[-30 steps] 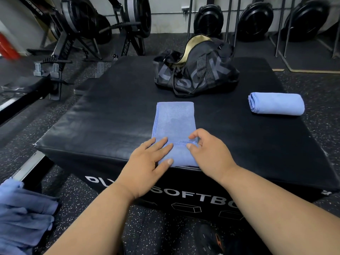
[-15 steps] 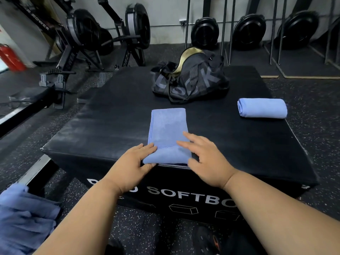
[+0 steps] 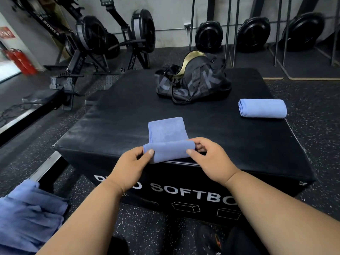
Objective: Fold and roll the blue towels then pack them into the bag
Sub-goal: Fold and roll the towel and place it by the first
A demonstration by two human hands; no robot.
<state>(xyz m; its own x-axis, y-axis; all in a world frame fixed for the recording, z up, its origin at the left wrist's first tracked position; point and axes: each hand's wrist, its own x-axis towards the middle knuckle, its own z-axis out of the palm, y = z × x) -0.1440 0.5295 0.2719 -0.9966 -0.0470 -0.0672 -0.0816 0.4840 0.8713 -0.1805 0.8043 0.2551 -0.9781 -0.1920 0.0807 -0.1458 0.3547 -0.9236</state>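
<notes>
The folded blue towel (image 3: 166, 132) lies as a narrow strip on the near part of the black soft box (image 3: 114, 122), its near end turned up into a first roll at the box's front edge. The left hand (image 3: 133, 163) grips the roll's left end, thumb on top and the other fingers curled beneath where they are hidden by the cloth. The right hand (image 3: 209, 159) pinches the right end between thumb and bent fingers, whose tips are partly tucked behind the roll. How many layers the roll holds cannot be made out. A finished rolled towel (image 3: 262, 108) rests well apart on the right side of the box top. The black bag (image 3: 193, 83) stands at the far middle of the box with its gold-lined mouth open; its inside is too dark to see. A heap of loose blue towels (image 3: 27, 218) sits at the lower left, cut off by the frame edge. White lettering on the box front is partly covered by the forearms. Rowing machines (image 3: 110, 39) stand behind
</notes>
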